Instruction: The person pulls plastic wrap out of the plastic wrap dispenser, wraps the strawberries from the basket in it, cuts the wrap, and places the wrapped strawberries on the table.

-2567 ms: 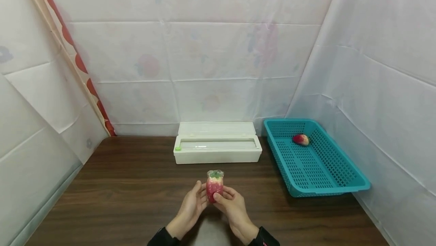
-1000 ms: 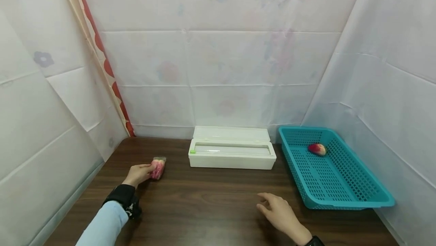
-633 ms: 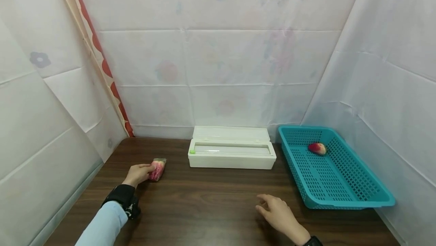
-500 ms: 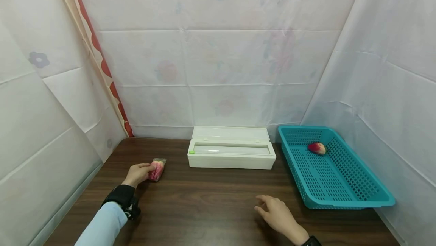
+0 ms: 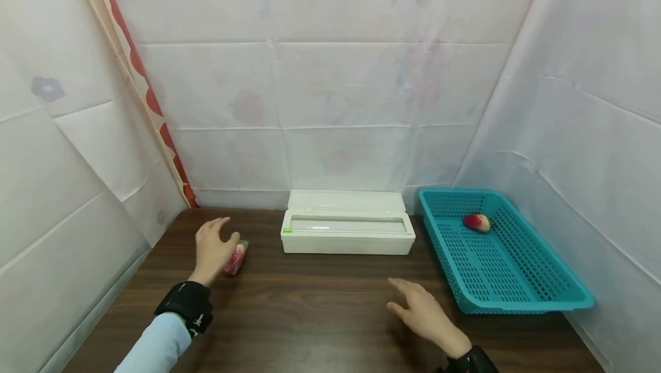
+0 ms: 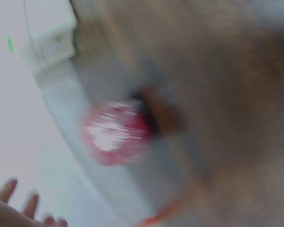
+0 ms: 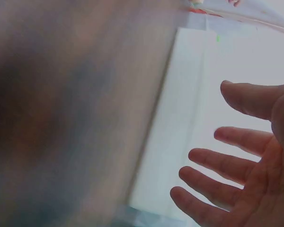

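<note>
Already wrapped strawberry (image 5: 236, 257) lies set down, left hand (image 5: 213, 247) lifted off with fingers spread, right hand (image 5: 418, 313) relaxed, holding nothing; basket (image 5: 537, 299) fruit (image 5: 477, 222) remains untouched.

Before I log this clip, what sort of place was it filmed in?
Probably a staged recording booth rather than a real kitchen: white sheets curtain off a dark wooden table bearing only a white dispenser box, a teal basket and wrapped fruit.
</note>
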Tool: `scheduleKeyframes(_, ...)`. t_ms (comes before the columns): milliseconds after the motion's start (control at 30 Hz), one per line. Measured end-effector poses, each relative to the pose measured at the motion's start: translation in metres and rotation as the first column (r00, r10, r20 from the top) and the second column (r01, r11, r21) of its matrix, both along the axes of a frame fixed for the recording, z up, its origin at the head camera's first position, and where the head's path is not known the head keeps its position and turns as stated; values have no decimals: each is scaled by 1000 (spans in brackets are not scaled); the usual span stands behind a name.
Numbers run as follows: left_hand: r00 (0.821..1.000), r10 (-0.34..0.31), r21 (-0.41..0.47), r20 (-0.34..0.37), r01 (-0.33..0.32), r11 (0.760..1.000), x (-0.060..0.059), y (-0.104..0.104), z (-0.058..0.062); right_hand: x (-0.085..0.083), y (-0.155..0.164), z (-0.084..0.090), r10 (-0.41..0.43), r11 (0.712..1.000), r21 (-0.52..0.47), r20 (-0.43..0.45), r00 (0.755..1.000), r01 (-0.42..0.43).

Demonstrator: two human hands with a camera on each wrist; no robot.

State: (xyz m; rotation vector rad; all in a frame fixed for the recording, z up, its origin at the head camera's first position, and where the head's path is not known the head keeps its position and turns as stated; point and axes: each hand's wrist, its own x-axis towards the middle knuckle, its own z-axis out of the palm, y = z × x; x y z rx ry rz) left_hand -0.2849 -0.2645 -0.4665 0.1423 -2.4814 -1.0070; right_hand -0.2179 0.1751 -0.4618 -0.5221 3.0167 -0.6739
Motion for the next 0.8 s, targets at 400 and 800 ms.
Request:
scheduleKeyframes(400,903,-418,-479,101,413,775,-25,78,42,-51,0,79,40,975,222,-182,982,1)
scheduleKeyframes(800,898,-333,-490,286,436,754,-61,115,19,-116,-8,70,99,950,306,-108,989,-62)
